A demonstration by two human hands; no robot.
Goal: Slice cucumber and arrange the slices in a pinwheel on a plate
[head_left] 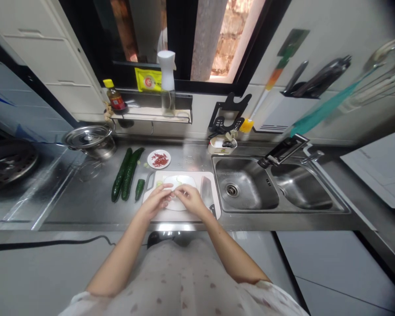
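Above the cutting board [200, 175], whatever may lie between the fingertips of the left hand [157, 199] and right hand [188, 199] is too small to tell; both hands hide part of the white plate [176, 205] on the board; far right of it, a hanging metal utensil [382, 53] blurs; far left, the view cuts off a dark round object [11, 162].

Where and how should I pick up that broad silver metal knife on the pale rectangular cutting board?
I'd take its black handle with your right hand, coming from the near right side. The broad silver metal knife appears to lie flat, its handle toward you and its blade pointing away.
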